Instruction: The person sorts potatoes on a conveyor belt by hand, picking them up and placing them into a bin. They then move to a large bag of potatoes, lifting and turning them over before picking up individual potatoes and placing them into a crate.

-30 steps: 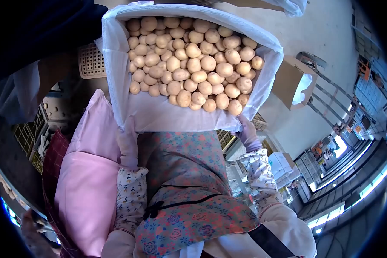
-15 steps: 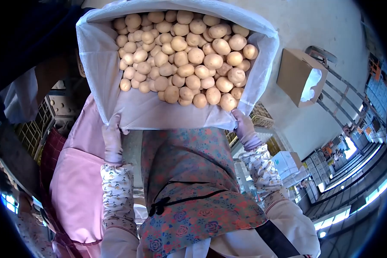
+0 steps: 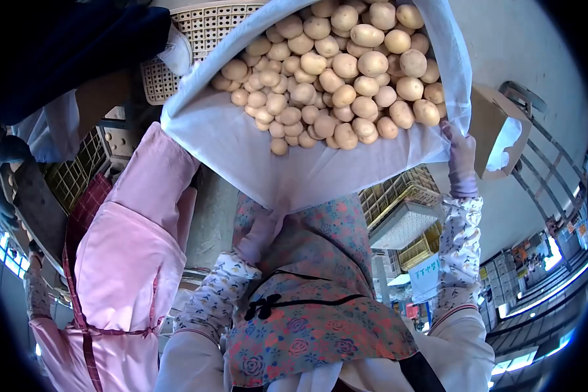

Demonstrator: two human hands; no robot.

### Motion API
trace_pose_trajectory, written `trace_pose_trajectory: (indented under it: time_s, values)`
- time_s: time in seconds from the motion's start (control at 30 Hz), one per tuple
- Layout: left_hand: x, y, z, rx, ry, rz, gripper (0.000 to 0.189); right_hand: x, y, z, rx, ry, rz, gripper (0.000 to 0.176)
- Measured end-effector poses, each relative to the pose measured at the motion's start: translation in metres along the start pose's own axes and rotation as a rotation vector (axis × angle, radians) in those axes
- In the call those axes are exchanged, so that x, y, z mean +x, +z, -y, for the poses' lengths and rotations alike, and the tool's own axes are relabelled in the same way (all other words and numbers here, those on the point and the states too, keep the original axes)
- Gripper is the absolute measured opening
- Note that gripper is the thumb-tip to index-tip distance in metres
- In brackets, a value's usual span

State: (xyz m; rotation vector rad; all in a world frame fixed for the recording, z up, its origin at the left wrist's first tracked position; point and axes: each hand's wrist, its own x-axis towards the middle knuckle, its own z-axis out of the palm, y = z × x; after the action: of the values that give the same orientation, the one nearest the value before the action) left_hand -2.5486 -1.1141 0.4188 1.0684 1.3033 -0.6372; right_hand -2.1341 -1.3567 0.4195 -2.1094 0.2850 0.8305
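Many round, pale brown potatoes [image 3: 346, 85] lie heaped in a white cloth-like liner [image 3: 274, 170] at the top of the head view. The liner's near side sags to a point towards my body. My left hand [image 3: 264, 232], in a pale purple glove, is closed on the liner's near edge at that low point. My right hand [image 3: 460, 153], gloved alike, grips the liner's right corner, close beside the nearest potatoes. Whatever supports the liner from below is hidden.
A co-worker in a pink apron [image 3: 127, 261] stands close on the left. Behind the liner is a cream perforated crate [image 3: 209, 29]. Right of it are a cardboard box [image 3: 500, 130] and a metal trolley frame [image 3: 545, 160]. Yellow crates [image 3: 405, 202] stand below the right corner.
The potato-filled liner has turned and shifted up and right. My left hand has moved right and nearer my body, my right hand up and right. The cream crate has come into view.
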Motion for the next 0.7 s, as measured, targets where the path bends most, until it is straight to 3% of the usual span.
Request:
trace_pose_trajectory:
  time_s: [0.07,0.13,0.2,0.23,0.27,0.33,0.4,0.5,0.57,0.63,0.7]
  values:
    - [0.004,-0.015,0.005,0.144,0.099,0.004,0.048,-0.001,0.001,0.000,0.065,0.027,-0.037,0.024]
    - [0.003,-0.060,-0.043,0.207,0.052,-0.093,0.043,0.003,-0.003,-0.013,0.085,0.047,-0.061,0.022]
    - [-0.004,-0.101,-0.130,0.321,0.273,-0.401,0.036,0.009,-0.002,-0.020,0.022,0.044,-0.086,0.021]
    - [-0.004,-0.111,-0.159,0.454,0.610,-0.603,0.032,0.013,-0.001,-0.021,-0.009,0.042,-0.098,0.020]
    - [-0.007,-0.123,-0.201,0.841,0.830,-0.622,0.032,0.012,0.006,-0.019,0.074,0.005,-0.088,0.020]
    - [0.023,-0.140,-0.244,1.308,0.877,-0.593,0.035,0.013,0.010,-0.012,0.056,0.016,-0.096,0.020]
    - [0.048,-0.133,-0.284,1.544,0.466,-0.413,0.040,0.014,0.007,-0.012,0.045,0.025,-0.095,0.020]
    - [0.042,-0.121,-0.274,1.634,0.297,-0.401,0.037,0.011,0.003,-0.015,-0.003,-0.017,-0.073,0.022]
    - [0.040,-0.131,-0.237,1.720,0.612,-0.488,0.041,0.010,0.007,-0.008,-0.076,-0.122,-0.071,0.024]
    - [0.026,-0.114,-0.226,1.656,0.440,-0.417,0.039,0.012,0.007,0.000,-0.080,-0.118,-0.035,0.026]
    - [0.031,-0.119,-0.181,1.592,0.508,-0.461,0.041,0.015,0.007,0.019,-0.141,-0.118,0.004,0.029]
